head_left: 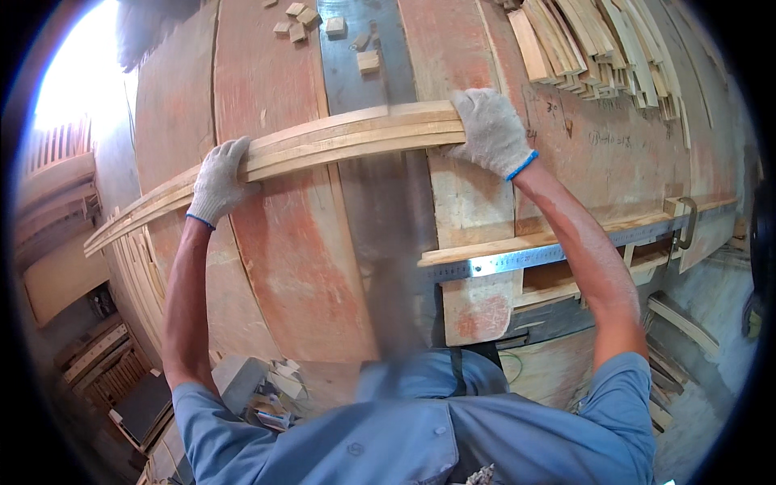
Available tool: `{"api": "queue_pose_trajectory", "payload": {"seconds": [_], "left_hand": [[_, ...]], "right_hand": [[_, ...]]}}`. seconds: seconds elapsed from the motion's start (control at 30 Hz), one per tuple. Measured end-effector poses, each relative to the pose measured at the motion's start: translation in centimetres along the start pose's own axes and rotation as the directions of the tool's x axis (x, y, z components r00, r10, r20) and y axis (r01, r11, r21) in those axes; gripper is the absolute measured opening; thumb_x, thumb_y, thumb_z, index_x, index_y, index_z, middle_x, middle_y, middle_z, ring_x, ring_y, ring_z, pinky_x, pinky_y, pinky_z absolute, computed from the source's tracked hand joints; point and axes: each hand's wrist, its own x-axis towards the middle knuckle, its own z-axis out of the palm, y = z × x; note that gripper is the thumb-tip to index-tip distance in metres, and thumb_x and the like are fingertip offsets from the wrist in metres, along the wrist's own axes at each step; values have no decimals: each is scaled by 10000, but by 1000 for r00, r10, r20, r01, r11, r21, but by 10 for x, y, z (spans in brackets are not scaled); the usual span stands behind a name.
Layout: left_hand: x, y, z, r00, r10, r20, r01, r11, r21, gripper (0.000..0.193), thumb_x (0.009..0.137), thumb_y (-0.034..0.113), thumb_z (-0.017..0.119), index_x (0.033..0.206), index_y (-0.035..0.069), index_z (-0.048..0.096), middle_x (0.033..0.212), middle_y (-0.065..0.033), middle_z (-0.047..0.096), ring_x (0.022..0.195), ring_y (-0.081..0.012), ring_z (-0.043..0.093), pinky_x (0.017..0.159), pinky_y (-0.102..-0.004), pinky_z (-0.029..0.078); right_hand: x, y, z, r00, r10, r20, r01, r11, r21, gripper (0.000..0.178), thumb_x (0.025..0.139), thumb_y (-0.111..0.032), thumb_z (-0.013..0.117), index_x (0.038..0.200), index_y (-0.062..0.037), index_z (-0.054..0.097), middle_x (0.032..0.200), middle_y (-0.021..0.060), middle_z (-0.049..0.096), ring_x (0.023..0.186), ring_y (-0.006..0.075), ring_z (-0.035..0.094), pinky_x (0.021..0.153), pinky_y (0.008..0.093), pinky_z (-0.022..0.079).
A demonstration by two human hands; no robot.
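Note:
A few long pale wooden strips (356,133) lie side by side across the work surface, running from the far left up to the middle. My left hand (218,179), in a whitish knit glove with a blue cuff, is closed over their left part. At their right end my right hand (493,133), gloved the same way, grips the ends, with its fingertips partly hidden. Beneath the strips runs a dark metal plate (356,73), set between reddish worn boards (283,267).
Small wood offcuts (369,62) lie beyond the strips. A stack of strips (582,48) sits at the far right. Nearer on the right, a metal ruler (525,260) runs along a wooden bar, with a metal clamp (689,222) at its end. Scraps (275,396) lie at lower left.

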Motion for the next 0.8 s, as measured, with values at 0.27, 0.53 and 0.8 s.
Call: {"api": "queue_pose_trajectory", "payload": {"seconds": [0.27,0.53,0.8], "left_hand": [[9,-3,1,999,-19,-29,18,998,-58,841,693,221,892,1454,86,560,1348,-164,641,1282,-394,581,1127,-475,464],[34,-26,16,986,37,-161,-48,997,-63,857,640,245,883,1427,93,579,1288,-160,652,1240,-397,591,1097,-475,474],[33,-54,-2,954,-99,-282,78,993,-85,904,618,197,888,1449,89,548,1239,-158,649,1206,-388,598,1053,-477,494]], "right_hand": [[8,9,14,999,-33,-37,32,999,-40,626,682,-366,899,1163,-81,619,1007,117,659,987,332,655,864,467,530],[34,21,6,1000,7,-15,-8,995,-100,572,681,-472,905,1030,-95,654,949,140,695,924,361,696,819,487,560],[6,-8,-85,864,500,-64,-485,859,162,628,704,-566,882,1020,-55,702,1019,205,741,974,398,727,842,519,572]]}}
